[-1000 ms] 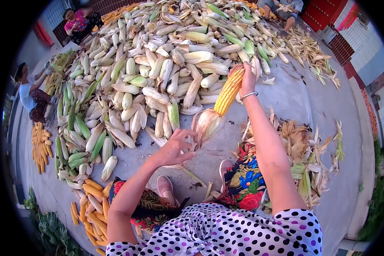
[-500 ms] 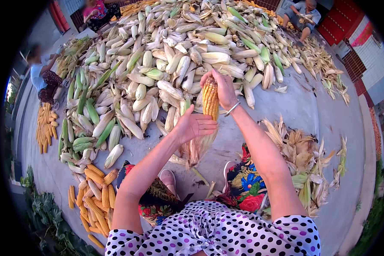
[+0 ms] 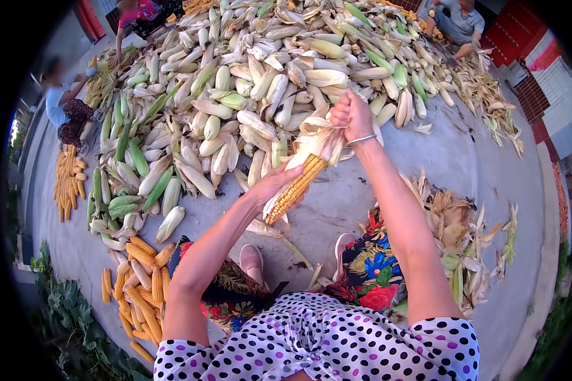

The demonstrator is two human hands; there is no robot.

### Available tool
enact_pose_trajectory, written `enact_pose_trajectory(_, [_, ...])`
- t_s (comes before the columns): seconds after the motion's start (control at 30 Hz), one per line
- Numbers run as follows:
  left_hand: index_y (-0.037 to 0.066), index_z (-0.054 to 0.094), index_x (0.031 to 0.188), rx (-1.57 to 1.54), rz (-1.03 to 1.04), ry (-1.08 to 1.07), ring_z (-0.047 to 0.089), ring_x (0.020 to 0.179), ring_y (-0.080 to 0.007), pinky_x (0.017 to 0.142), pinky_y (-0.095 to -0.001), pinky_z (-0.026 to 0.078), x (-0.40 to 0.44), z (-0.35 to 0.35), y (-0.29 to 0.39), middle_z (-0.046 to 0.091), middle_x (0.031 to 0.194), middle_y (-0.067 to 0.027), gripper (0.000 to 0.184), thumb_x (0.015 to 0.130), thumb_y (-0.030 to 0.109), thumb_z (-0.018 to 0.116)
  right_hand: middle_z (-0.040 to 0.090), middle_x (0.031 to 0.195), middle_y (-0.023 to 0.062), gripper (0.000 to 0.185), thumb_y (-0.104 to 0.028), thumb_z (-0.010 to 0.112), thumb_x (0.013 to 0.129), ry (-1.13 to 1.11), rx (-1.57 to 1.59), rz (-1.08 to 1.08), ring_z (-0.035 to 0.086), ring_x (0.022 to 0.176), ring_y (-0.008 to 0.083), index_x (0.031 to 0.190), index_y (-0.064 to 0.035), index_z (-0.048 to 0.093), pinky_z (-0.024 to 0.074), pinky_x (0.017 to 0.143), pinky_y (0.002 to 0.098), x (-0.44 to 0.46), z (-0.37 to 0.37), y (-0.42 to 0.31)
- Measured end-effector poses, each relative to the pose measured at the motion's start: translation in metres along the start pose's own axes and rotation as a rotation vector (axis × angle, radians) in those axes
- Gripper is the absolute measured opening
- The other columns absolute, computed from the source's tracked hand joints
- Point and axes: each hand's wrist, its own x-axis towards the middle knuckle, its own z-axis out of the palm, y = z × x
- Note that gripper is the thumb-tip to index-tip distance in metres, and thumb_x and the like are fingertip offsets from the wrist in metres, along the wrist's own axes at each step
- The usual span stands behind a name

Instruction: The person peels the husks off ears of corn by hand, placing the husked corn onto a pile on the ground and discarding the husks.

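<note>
A yellow corn cob [image 3: 297, 186] slants between my hands, its kernels bare and its tip toward my knees. My left hand [image 3: 278, 185] is closed around the lower part of the cob. Peeled-back dry husk [image 3: 323, 136] bunches at the upper end. My right hand [image 3: 354, 117], in a fist with a bracelet at the wrist, grips that husk near the stalk end. Just beyond lies a large heap of unhusked corn [image 3: 254, 89].
Husked yellow cobs [image 3: 143, 292] lie in a pile at my left, with another batch [image 3: 68, 181] farther off. Stripped husks [image 3: 454, 238] lie at my right. Several people sit around the heap, one [image 3: 67, 105] at the left and one [image 3: 459, 25] at the far right.
The cob has turned over, from tip up to tip down toward me. My left hand has closed around it, and my right hand has moved onto the husk, now pulled back at the upper end.
</note>
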Motion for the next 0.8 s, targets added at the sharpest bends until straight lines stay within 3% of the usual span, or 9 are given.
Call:
enact_pose_trajectory(0.13, [0.000, 0.047, 0.112, 0.019, -0.065, -0.055, 0.058, 0.058, -0.0167, 0.042, -0.0258, 0.050, -0.019, 0.013, 0.000, 0.056, 0.078, -0.0116, 0.049, 0.087, 0.041, 0.057, 0.026, 0.047, -0.0037, 0.036, -0.026, 0.035, 0.095, 0.325, 0.056, -0.200, 0.021, 0.037, 0.0096, 0.061, -0.0151, 0.033, 0.0193, 0.035, 0.0255, 0.010, -0.069, -0.048])
enact_pose_trajectory(0.2, [-0.001, 0.048, 0.111, 0.088, -0.068, -0.056, 0.057, 0.057, -0.0160, 0.042, -0.0265, 0.050, -0.018, 0.016, 0.001, 0.056, 0.077, -0.0110, 0.052, 0.092, 0.048, 0.044, 0.026, 0.049, -0.0042, 0.033, -0.026, 0.035, 0.095, 0.434, 0.015, -0.227, 0.020, 0.038, 0.0094, 0.064, -0.0143, 0.034, 0.0182, 0.035, 0.0260, 0.007, -0.077, -0.045])
enact_pose_trajectory(0.3, [-0.001, 0.048, 0.111, 0.012, -0.122, 0.047, 0.057, 0.056, -0.0164, 0.042, -0.0266, 0.050, -0.005, 0.004, -0.005, 0.057, 0.078, -0.0114, 0.054, 0.095, 0.048, 0.031, 0.043, 0.055, -0.0005, 0.034, -0.032, 0.037, 0.096, 0.220, -0.037, -0.272, 0.039, 0.044, 0.0121, 0.072, -0.0095, 0.045, 0.0351, 0.042, 0.0277, 0.011, -0.105, -0.043])
enact_pose_trajectory(0.37, [-0.001, 0.049, 0.111, -0.087, -0.136, 0.195, 0.057, 0.055, -0.0172, 0.041, -0.0266, 0.049, -0.004, -0.006, -0.005, 0.058, 0.079, -0.0123, 0.055, 0.097, 0.046, 0.023, 0.054, 0.067, 0.0047, 0.036, -0.036, 0.038, 0.096, 0.220, -0.119, -0.207, 0.052, 0.063, 0.0172, 0.083, -0.0052, 0.052, 0.0440, 0.061, 0.0325, 0.003, -0.070, -0.042])
enact_pose_trajectory(0.4, [-0.001, 0.049, 0.112, -0.154, -0.075, 0.075, 0.060, 0.062, -0.0198, 0.048, -0.0316, 0.053, 0.001, -0.029, -0.012, 0.060, 0.084, -0.0150, 0.051, 0.098, 0.041, 0.024, 0.059, 0.073, 0.0072, 0.040, -0.039, 0.039, 0.096, 0.220, -0.158, -0.172, 0.059, 0.073, 0.0198, 0.089, -0.0031, 0.056, 0.0485, 0.071, 0.0349, -0.005, -0.054, -0.041])
enact_pose_trajectory(0.43, [0.000, 0.048, 0.114, -0.255, -0.022, 0.058, 0.062, 0.066, -0.0217, 0.053, -0.0327, 0.054, 0.008, -0.044, -0.018, 0.061, 0.084, -0.0157, 0.050, 0.098, 0.041, 0.026, 0.060, 0.107, 0.0168, 0.053, -0.046, 0.040, 0.094, 0.173, -0.166, -0.103, 0.057, 0.103, 0.0259, 0.111, 0.0026, 0.052, 0.0423, 0.092, 0.0434, -0.012, -0.049, -0.040])
enact_pose_trajectory(0.53, [0.001, 0.047, 0.117, -0.344, 0.117, 0.135, 0.064, 0.075, -0.0250, 0.066, -0.0363, 0.056, 0.010, -0.048, -0.009, 0.061, 0.087, -0.0171, 0.045, 0.096, 0.039, 0.035, 0.053, 0.121, 0.0178, 0.057, -0.049, 0.040, 0.094, 0.320, -0.301, 0.179, 0.054, 0.107, 0.0262, 0.117, 0.0027, 0.049, 0.0427, 0.093, 0.0429, -0.020, -0.045, -0.033])
enact_pose_trajectory(0.67, [0.002, 0.045, 0.118, -0.364, 0.214, 0.221, 0.063, 0.083, -0.0273, 0.077, -0.0398, 0.054, 0.004, -0.031, 0.008, 0.060, 0.092, -0.0174, 0.045, 0.091, 0.037, 0.050, 0.049, 0.127, 0.0186, 0.062, -0.045, 0.041, 0.094, -0.048, -0.631, 0.497, 0.048, 0.118, 0.0277, 0.127, 0.0076, 0.041, 0.0382, 0.096, 0.0467, -0.023, -0.050, 0.005])
enact_pose_trajectory(0.8, [0.001, 0.046, 0.120, -0.251, 0.326, 0.162, 0.062, 0.085, -0.0238, 0.079, -0.0369, 0.054, 0.008, -0.026, 0.002, 0.060, 0.100, -0.0142, 0.044, 0.084, 0.021, 0.058, 0.056, 0.119, 0.0115, 0.040, -0.032, 0.047, 0.093, -0.210, -0.686, 0.508, 0.054, 0.110, 0.0210, 0.119, -0.0013, 0.051, 0.0439, 0.090, 0.0421, -0.037, -0.013, 0.051])
